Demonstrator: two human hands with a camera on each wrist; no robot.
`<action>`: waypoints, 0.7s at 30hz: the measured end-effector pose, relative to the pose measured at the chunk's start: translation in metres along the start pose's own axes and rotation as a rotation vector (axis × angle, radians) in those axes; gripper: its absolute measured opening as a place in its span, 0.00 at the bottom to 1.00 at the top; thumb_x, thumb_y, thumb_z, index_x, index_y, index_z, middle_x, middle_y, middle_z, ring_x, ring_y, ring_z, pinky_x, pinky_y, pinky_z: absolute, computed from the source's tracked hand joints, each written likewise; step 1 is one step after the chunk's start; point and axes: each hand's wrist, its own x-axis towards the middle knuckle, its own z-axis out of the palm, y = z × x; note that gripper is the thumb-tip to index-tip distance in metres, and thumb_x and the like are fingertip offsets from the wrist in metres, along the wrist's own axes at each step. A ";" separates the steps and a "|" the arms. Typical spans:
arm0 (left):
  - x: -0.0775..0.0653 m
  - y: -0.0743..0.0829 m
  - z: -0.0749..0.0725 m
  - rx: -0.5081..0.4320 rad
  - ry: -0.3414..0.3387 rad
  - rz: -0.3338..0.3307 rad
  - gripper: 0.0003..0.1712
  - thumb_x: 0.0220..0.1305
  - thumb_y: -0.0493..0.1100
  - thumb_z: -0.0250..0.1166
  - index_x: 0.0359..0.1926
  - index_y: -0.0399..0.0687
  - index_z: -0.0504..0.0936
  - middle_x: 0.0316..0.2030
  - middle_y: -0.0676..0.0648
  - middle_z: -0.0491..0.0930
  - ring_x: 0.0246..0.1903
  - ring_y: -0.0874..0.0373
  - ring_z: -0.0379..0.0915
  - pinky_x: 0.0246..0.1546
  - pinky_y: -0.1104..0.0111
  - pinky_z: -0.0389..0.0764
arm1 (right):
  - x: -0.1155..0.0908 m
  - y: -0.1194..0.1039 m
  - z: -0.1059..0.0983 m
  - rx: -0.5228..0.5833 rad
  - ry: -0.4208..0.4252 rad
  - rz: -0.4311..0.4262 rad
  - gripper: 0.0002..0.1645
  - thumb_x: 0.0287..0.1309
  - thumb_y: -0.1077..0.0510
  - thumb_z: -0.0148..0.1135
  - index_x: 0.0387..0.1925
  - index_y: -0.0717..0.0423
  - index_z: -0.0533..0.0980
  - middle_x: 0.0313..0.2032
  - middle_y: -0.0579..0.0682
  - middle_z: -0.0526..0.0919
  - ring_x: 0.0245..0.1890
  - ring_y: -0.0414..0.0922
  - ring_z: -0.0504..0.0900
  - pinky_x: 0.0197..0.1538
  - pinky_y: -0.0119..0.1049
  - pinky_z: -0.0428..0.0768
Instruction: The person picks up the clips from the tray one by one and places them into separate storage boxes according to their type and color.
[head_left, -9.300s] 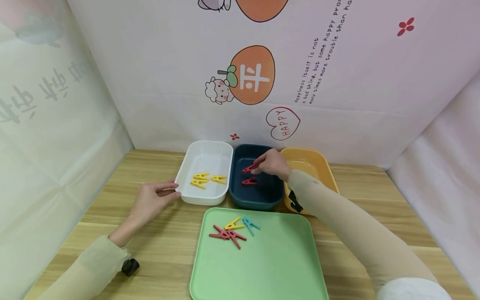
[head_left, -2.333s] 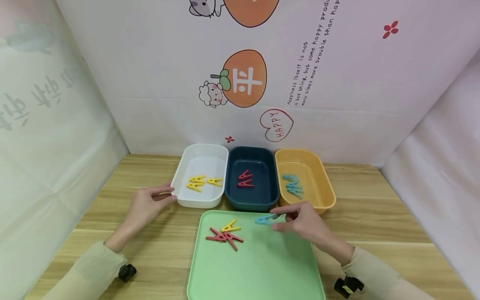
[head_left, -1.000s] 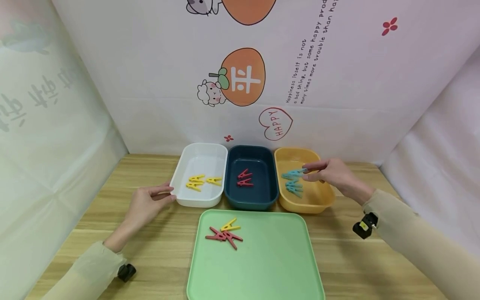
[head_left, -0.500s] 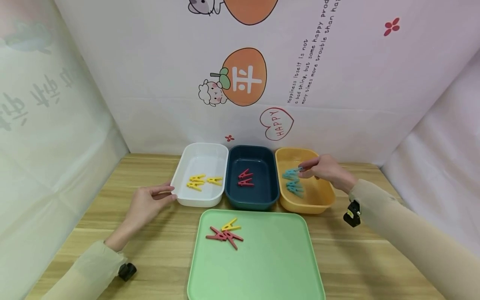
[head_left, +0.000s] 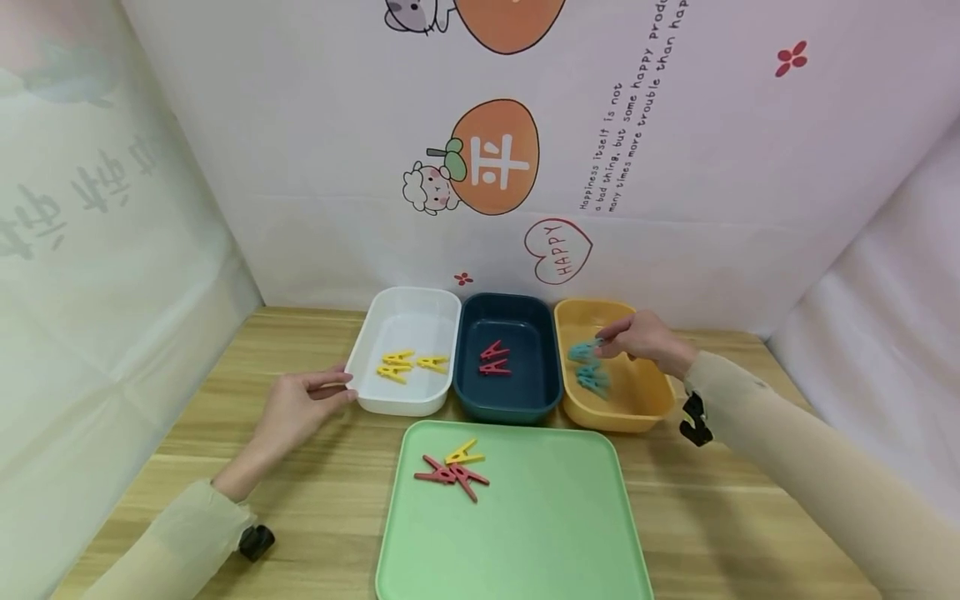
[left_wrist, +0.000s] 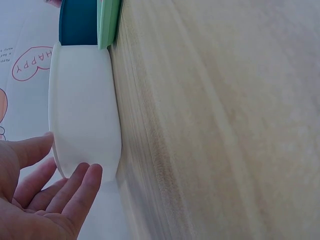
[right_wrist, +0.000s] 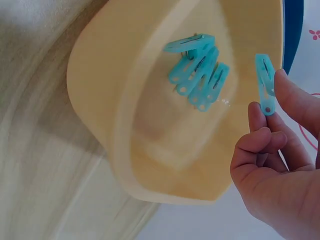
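Observation:
My right hand (head_left: 643,337) is over the yellow bin (head_left: 626,422), pinching a light blue clothespin (right_wrist: 265,84) between thumb and fingertips. Several light blue clothespins (right_wrist: 200,72) lie clustered on that bin's floor. With fingers fairly straight, my left hand (head_left: 294,410) touches the near left side of the white bin (head_left: 401,407); in the left wrist view its fingertips (left_wrist: 93,172) rest against the outer wall. Yellow clothespins (head_left: 432,363) are inside the white bin. Two red clothespins (head_left: 494,367) lie in the dark blue bin (head_left: 510,412).
In front of the bins sits a green tray (head_left: 517,533). Near its far left corner lie a yellow clothespin (head_left: 465,453) and a pair of overlapping red clothespins (head_left: 469,481). A printed white cloth (head_left: 337,167) rises behind the bins on the wooden table (head_left: 315,508).
My right hand took a light blue clothespin from the green tray and carried it to the yellow bin; over the last second it shifted slightly left there. My left hand stayed at the white bin.

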 end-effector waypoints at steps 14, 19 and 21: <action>-0.001 0.001 0.002 -0.020 -0.001 0.004 0.20 0.66 0.37 0.75 0.55 0.28 0.86 0.62 0.33 0.80 0.50 0.40 0.86 0.41 0.70 0.88 | 0.011 0.011 0.007 -0.102 -0.026 0.033 0.29 0.65 0.56 0.74 0.60 0.71 0.80 0.61 0.67 0.82 0.56 0.60 0.77 0.55 0.51 0.83; -0.001 0.002 0.002 -0.023 -0.002 0.005 0.21 0.67 0.37 0.75 0.55 0.27 0.85 0.62 0.33 0.80 0.50 0.39 0.86 0.42 0.70 0.88 | 0.011 0.011 0.006 -0.151 -0.018 0.034 0.32 0.64 0.56 0.75 0.62 0.74 0.78 0.63 0.69 0.79 0.58 0.62 0.78 0.57 0.55 0.84; -0.001 0.003 0.002 -0.020 0.000 0.004 0.21 0.67 0.37 0.75 0.55 0.27 0.85 0.62 0.33 0.80 0.50 0.39 0.86 0.42 0.70 0.88 | 0.009 0.011 0.006 -0.154 0.001 0.025 0.31 0.64 0.57 0.74 0.62 0.74 0.78 0.62 0.70 0.79 0.58 0.63 0.79 0.58 0.57 0.84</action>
